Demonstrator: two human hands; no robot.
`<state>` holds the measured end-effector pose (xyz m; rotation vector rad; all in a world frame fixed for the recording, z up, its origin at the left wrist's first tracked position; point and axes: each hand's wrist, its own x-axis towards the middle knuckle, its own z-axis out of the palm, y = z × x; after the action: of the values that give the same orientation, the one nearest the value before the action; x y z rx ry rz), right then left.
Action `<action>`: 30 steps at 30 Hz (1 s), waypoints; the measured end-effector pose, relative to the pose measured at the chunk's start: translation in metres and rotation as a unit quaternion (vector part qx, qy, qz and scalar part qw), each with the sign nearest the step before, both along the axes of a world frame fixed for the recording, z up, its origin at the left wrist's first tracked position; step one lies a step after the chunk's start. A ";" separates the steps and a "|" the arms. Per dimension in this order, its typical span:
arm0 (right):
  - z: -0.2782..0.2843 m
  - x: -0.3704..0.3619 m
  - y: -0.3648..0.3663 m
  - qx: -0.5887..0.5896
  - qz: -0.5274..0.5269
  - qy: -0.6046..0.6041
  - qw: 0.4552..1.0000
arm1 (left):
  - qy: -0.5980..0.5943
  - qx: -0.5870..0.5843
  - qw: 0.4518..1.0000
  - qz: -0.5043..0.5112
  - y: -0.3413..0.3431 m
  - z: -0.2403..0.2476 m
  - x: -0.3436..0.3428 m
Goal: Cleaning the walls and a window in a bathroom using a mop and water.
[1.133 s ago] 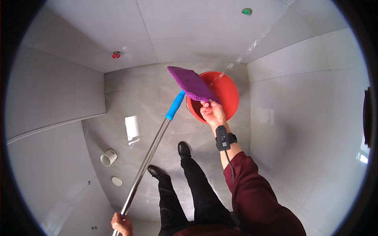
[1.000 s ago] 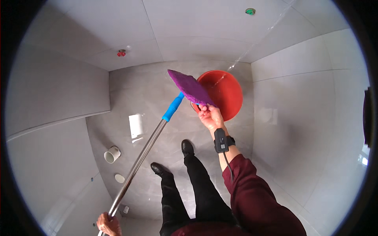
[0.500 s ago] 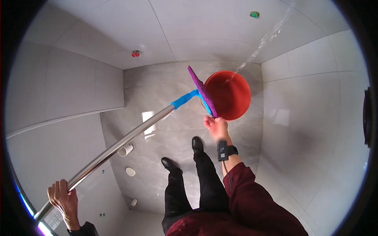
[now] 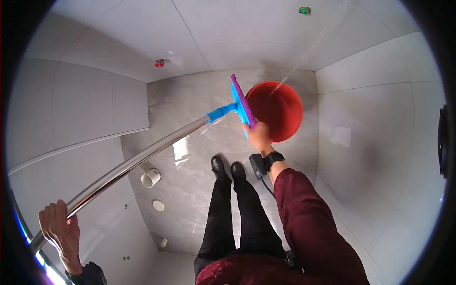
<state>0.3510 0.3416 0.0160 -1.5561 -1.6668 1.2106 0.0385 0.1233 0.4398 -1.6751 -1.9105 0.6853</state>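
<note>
- One mop [image 4: 137, 164] slants across my left, its blue head [image 4: 243, 113] and purple pad [image 4: 241, 97] at the red bucket's [image 4: 295, 114] left side.
- My right hand [image 4: 259, 137] — blurred — grasps the pad's lower end.
- My left hand [image 4: 61, 232] is wrapped round the metal pole.
- Water [image 4: 304, 58] streams into the bucket.
- Below the pole: a white pipe stub [image 4: 151, 178] and a pale disc [image 4: 158, 205].
- Up on the wall — red [image 4: 159, 63] and green fittings [image 4: 305, 10].

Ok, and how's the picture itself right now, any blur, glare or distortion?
In the head view, the right hand is blurred at the mop head, while the left hand on the metal pole looks sharper; also there, bright glare marks the floor, and the tiled walls bend toward the dark rim.
</note>
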 end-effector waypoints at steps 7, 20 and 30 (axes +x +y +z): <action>-0.010 0.030 0.013 -0.177 -0.273 0.251 0.911 | -0.086 -0.004 0.996 0.015 0.004 0.005 -0.009; 0.065 0.027 0.027 -0.062 -0.198 0.018 0.978 | -0.145 -0.029 0.979 0.138 -0.064 -0.029 -0.057; 0.055 0.017 0.031 -0.119 -0.195 0.130 0.965 | -0.210 -0.057 0.957 0.193 -0.108 -0.038 -0.014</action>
<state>0.3681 0.3726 0.0710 -1.6824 -1.0180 1.3620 0.0243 0.0156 0.4017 -1.6274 -2.5898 0.6267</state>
